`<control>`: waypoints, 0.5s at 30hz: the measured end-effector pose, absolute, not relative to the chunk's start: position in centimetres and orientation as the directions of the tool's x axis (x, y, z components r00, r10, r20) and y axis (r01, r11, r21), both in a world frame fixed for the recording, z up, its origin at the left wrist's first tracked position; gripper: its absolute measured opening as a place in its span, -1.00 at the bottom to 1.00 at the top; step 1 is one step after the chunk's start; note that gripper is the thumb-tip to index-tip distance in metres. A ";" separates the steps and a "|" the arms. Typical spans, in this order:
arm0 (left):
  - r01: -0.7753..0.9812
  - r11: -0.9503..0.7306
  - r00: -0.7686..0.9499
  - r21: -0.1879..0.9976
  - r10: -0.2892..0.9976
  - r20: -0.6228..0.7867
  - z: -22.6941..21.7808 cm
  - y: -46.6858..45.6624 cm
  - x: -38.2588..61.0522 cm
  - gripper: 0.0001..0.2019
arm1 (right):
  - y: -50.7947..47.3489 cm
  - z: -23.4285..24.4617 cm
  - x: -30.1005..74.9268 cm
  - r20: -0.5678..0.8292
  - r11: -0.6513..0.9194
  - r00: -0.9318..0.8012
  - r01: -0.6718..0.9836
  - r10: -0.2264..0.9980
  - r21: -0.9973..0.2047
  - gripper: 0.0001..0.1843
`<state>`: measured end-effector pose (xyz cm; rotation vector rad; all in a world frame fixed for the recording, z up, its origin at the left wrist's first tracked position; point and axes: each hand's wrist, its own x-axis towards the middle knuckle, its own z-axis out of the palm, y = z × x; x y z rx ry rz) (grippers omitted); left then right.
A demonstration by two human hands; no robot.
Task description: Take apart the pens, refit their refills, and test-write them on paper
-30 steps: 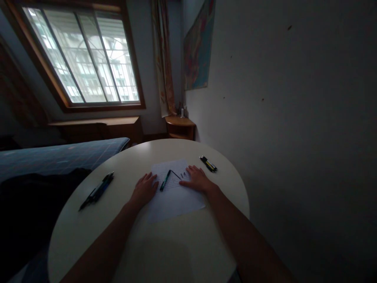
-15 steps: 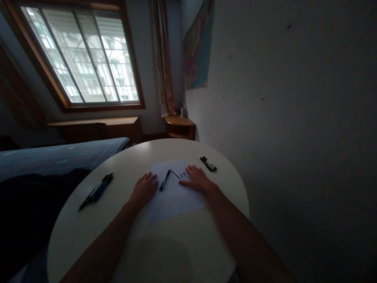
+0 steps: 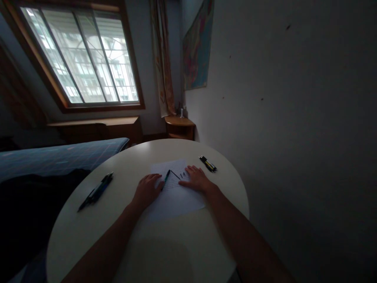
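A sheet of paper with lines on it [image 3: 173,204] lies on the round table, under both hands. On the sheet rests a dark green pen barrel [image 3: 166,177]; beside it are a thin dark refill [image 3: 175,175] and two small dark pen parts [image 3: 182,175]. My left hand [image 3: 149,188] is at the barrel's left, fingers stretched forward, its thumb side touching or just over the barrel's near end. Palm down on the sheet's right side lies my right hand [image 3: 196,180], fingers spread, close to the refill and small parts, holding nothing.
Several pens [image 3: 96,192] lie together at the left of the white table [image 3: 165,251]. More black pens [image 3: 207,163] with yellow marks lie at the right. A plaid-covered bed [image 3: 64,157] stands beyond the table's left; a wall rises on the right.
My left hand has shifted right towards the pen barrel and now covers its near end. My right hand and the small parts stay where they were.
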<state>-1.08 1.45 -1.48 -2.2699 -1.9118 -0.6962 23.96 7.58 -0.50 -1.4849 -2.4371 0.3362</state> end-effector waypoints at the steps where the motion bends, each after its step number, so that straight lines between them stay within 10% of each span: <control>1: 0.949 -0.227 0.126 0.219 0.908 0.399 -1.2 1.3 -0.7 -0.61 | 7.6 -0.4 23.9 0.132 0.463 -0.445 0.822 0.885 -0.332 -0.01; 15: 0.962 -0.164 0.072 0.220 0.924 0.377 -0.4 0.8 -0.4 -0.64 | 5.3 0.3 21.3 0.337 0.823 -0.751 0.524 0.567 -0.219 -0.53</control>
